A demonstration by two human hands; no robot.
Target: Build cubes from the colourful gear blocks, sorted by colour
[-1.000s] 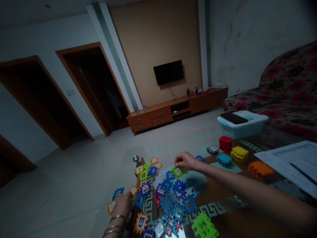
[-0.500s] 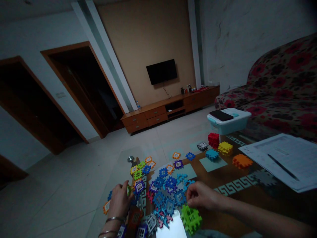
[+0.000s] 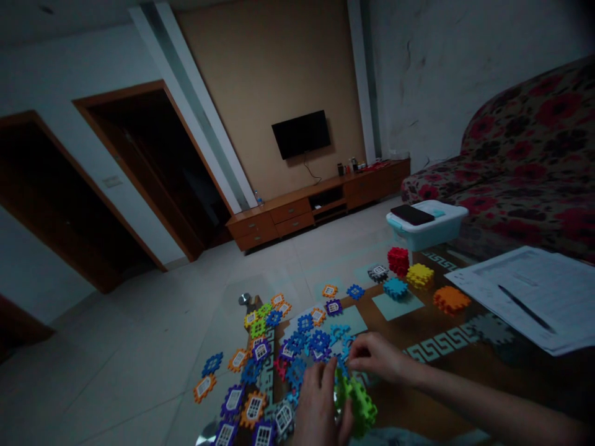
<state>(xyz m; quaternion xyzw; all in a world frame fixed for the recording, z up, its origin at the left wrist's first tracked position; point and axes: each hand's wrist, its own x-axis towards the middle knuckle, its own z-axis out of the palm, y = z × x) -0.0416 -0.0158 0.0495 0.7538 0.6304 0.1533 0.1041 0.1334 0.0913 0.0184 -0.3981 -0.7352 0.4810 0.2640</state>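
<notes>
A bright green block (image 3: 357, 404) built from interlocking window tiles stands tilted at the near edge of the heap. My left hand (image 3: 320, 406) presses against its left side, and my right hand (image 3: 377, 358) pinches its upper part. Around my hands lies a heap of loose blue, purple and orange window tiles (image 3: 297, 347). My left hand hides part of the heap. Farther off stand a red cube (image 3: 398, 261), a yellow cube (image 3: 420, 275), a blue cube (image 3: 395, 288) and an orange block (image 3: 450, 300), all built from tiles.
The tiles lie on a low patterned table (image 3: 400, 384) with a glass top. Papers with a pen (image 3: 525, 316) lie at its right. A plastic box (image 3: 425, 226) stands beside a floral sofa (image 3: 520, 167). A tiled floor lies left of the table.
Both hands have come together on the green block, which now tilts and sits higher. My left hand has left the tiles at the left. The view has drifted slightly.
</notes>
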